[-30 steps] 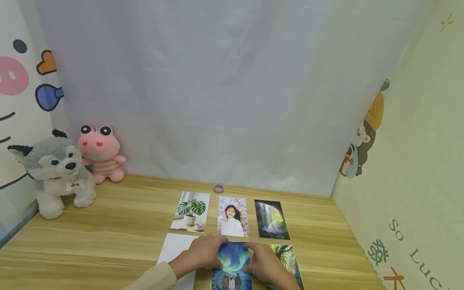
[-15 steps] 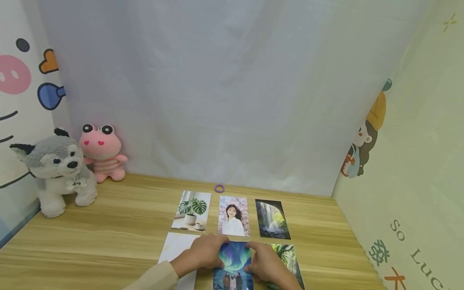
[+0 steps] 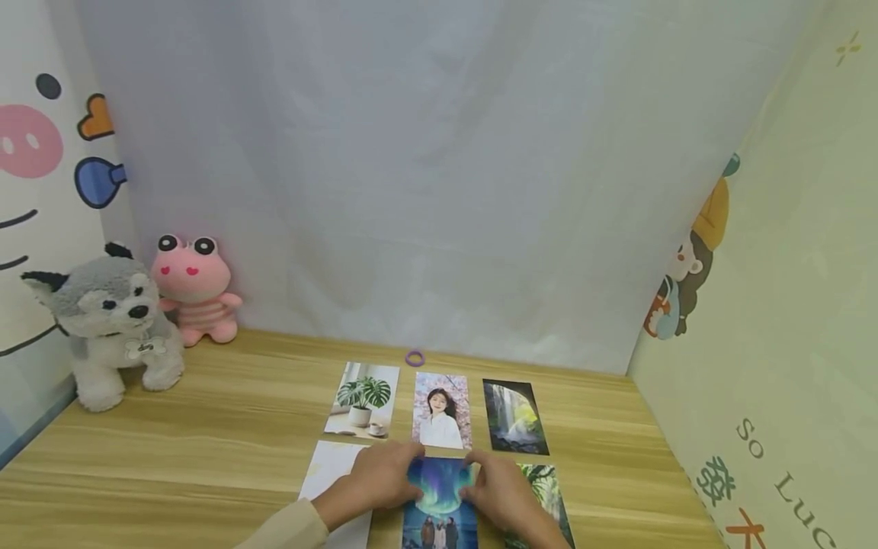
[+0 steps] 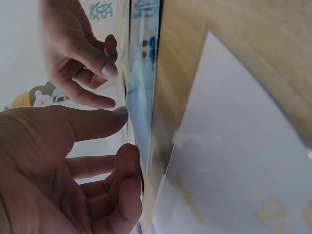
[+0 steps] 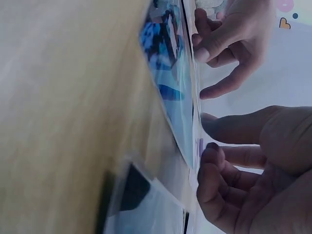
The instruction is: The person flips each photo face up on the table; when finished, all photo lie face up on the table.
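A photo card of an aurora above several people (image 3: 439,526) lies on the table in the near row, between my hands. My left hand (image 3: 384,474) is at its upper left edge, thumb and fingers loosely bent. On the opposite edge is my right hand (image 3: 506,494), posed alike. In the left wrist view the left thumb tip (image 4: 121,114) is right at the card's surface. The right wrist view has the right thumb (image 5: 229,127) just over it. A whitish card (image 3: 328,467) is partly hidden under the left forearm; a green forest card (image 3: 549,488) lies beyond the right hand.
Behind stand three more cards in a row: a potted plant (image 3: 360,400), a portrait (image 3: 441,412) and a waterfall (image 3: 514,415). A purple ring (image 3: 414,357) lies behind them. A plush husky (image 3: 110,328) and a pink plush frog (image 3: 197,293) sit at the back left.
My left hand has drawn slightly left, its fingertips parting from the aurora card's upper edge. The right hand has loosened slightly. The cards keep their places.
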Demonstrator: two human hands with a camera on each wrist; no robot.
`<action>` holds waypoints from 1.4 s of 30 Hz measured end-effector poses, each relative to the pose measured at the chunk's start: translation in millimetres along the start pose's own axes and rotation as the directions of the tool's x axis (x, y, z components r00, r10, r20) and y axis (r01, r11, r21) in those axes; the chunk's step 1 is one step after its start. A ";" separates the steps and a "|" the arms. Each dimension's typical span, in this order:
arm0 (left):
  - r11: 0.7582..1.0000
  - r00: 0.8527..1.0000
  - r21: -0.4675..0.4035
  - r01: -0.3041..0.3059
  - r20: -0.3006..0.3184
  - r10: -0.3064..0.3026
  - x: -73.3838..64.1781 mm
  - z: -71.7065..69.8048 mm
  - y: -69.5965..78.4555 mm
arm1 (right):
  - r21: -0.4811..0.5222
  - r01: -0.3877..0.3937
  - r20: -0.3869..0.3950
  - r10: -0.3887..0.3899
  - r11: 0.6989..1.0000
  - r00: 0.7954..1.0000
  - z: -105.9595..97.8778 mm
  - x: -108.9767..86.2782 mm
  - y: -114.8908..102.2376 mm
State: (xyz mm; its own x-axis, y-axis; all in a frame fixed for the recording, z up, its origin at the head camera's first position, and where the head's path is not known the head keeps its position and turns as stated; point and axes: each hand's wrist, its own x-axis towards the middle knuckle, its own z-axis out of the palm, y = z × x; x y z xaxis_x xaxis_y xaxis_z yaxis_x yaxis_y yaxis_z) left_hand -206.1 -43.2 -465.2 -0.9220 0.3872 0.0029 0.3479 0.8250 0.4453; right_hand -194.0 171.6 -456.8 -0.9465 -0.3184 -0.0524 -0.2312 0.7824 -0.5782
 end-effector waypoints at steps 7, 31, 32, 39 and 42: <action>0.986 0.998 -0.163 -0.022 -0.056 0.013 -10.9 -17.6 -20.3 | 0.046 0.029 -0.056 -0.026 0.998 0.998 0.3 10.8 -4.6; 0.969 0.970 -0.049 -0.240 0.033 0.242 -64.3 -39.2 -100.6 | 0.193 0.166 0.069 -0.183 0.967 0.981 31.8 47.2 -38.9; 0.967 0.968 -0.048 -0.248 0.032 0.250 -66.0 -39.3 -101.0 | 0.188 0.176 0.068 -0.192 0.966 0.979 33.7 48.3 -41.0; 0.972 0.969 -0.059 -0.229 0.083 0.233 -70.2 -38.2 -101.6 | 0.173 0.156 0.127 -0.179 0.973 0.976 43.3 57.2 -54.7; 0.978 0.973 -0.055 -0.201 0.107 0.206 -70.8 -36.4 -101.9 | 0.159 0.137 0.145 -0.161 0.978 0.976 47.4 59.3 -59.1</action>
State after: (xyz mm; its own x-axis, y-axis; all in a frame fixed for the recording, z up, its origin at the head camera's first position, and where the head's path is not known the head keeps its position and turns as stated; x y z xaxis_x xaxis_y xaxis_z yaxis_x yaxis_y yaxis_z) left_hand -182.5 -169.6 -478.2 -0.8069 0.5907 -0.0015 0.5163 0.7065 0.4840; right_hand -225.8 81.1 -464.3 -0.8542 -0.5144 -0.0765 -0.3201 0.6361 -0.7021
